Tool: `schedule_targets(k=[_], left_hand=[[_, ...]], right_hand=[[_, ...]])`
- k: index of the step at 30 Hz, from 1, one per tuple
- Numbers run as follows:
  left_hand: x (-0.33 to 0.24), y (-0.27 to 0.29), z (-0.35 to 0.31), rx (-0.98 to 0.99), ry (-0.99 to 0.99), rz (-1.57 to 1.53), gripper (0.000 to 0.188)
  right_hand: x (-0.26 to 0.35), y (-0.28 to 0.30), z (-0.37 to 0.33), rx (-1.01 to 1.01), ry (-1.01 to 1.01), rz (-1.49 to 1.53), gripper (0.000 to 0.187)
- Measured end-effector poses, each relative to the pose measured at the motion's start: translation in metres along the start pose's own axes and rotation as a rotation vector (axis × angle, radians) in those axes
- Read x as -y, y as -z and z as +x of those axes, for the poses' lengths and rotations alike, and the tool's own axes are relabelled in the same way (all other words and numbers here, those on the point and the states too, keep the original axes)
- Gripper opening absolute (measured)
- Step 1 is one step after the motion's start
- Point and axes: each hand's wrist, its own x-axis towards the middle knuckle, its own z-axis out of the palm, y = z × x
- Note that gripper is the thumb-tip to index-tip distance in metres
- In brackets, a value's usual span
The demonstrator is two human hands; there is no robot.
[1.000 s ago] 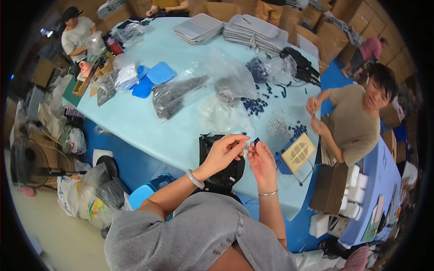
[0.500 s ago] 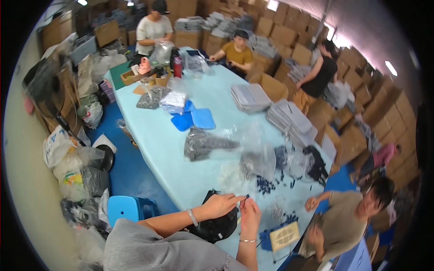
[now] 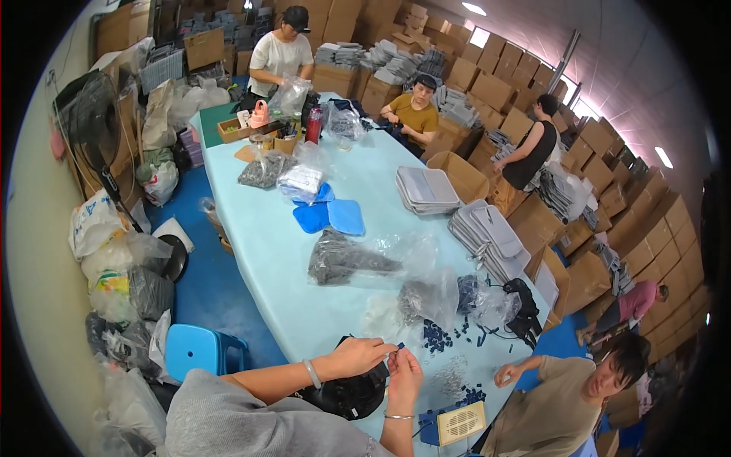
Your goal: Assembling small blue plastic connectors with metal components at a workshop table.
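My left hand and my right hand meet above the near edge of the table. Between their fingertips is a small dark blue piece, pinched from both sides; its exact kind is too small to tell. Under my wrists lies a black item, partly hidden by my left forearm. Close by on the table are a heap of small dark blue pieces, a scatter of tiny clear pieces and another dark blue cluster.
On the pale blue table lie clear bags of grey parts, blue pads and stacked grey cases. A cream box stands near my right wrist. A co-worker sits at right. A blue stool is at left.
My view has shifted slightly, and my joined hands appear a little further left, still pinching the piece. The co-worker at right has lowered one hand out of sight.
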Motion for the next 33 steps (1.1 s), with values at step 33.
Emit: schedule_targets(k=[33], left_hand=[[-0.012, -0.006, -0.001, -0.03, -0.107, -0.031, 0.019]], right_hand=[[-0.006, 0.015, -0.017, -0.048, 0.04, 0.016, 0.017]])
